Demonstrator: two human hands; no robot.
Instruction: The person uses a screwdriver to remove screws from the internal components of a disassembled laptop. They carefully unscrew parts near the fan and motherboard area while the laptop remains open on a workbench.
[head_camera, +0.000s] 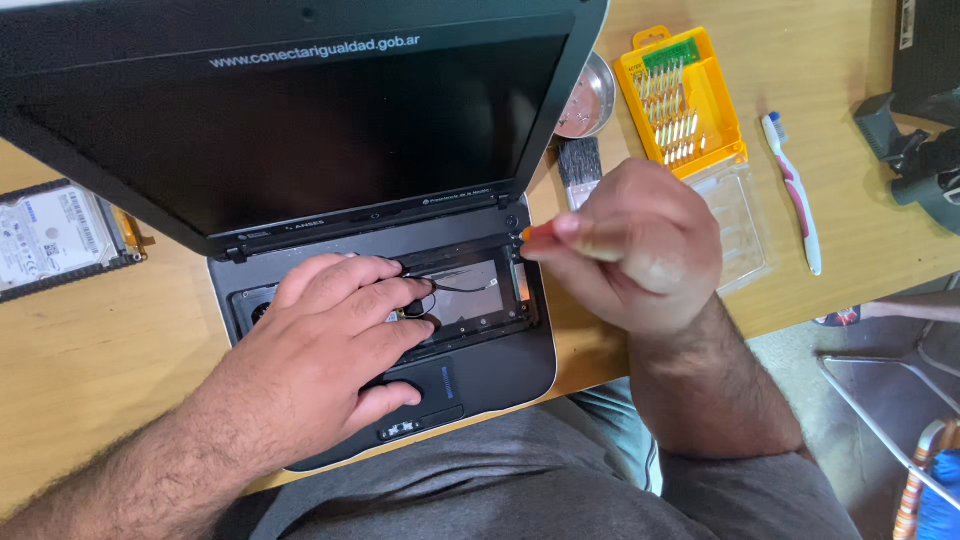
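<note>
The laptop (300, 150) shows a glossy dark screen and matt grey plastic casing. The worktop (90, 340) is smooth, pale wood laminate. The bit case (680, 95) is yellow plastic with a clear lid, its bits bare metal. The small dish (590, 95) is shiny metal.

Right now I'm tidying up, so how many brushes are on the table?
2: a toothbrush right of the yellow bit case, and a black paintbrush partly hidden behind the laptop. Others may be hidden.

Hands (330, 335) on opened laptop (480, 370), screwdriver (540, 232)
</note>
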